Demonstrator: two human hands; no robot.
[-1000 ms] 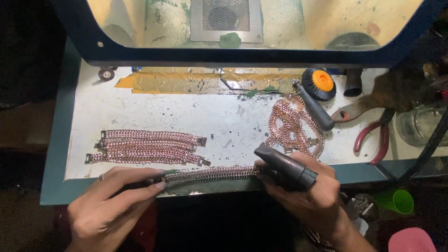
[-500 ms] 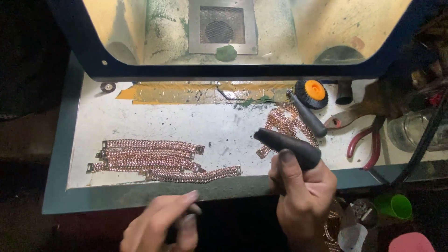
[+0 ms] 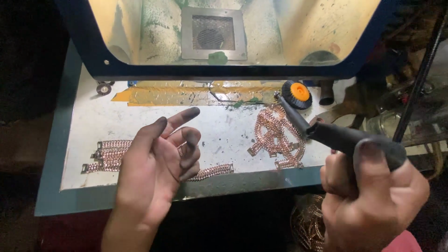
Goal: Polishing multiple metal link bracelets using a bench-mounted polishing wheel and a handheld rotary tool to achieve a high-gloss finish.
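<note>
Nearest the camera, at five o'clock, the right hand is wrapped tight around a black rotary tool, stiff and best gripped at its thick handle. At seven o'clock the left hand hangs empty, its blackened fingers loosely spread above the bench. Beyond it lie flat copper chains, and at one o'clock a chain heap: limp, light, slippery, best pinched at the ends. Farthest, an orange-hubbed brush wheel.

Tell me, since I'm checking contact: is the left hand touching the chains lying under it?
Cannot tell. In the head view the left hand, open with palm up, overlaps the chains and hides any contact or gap.
</note>
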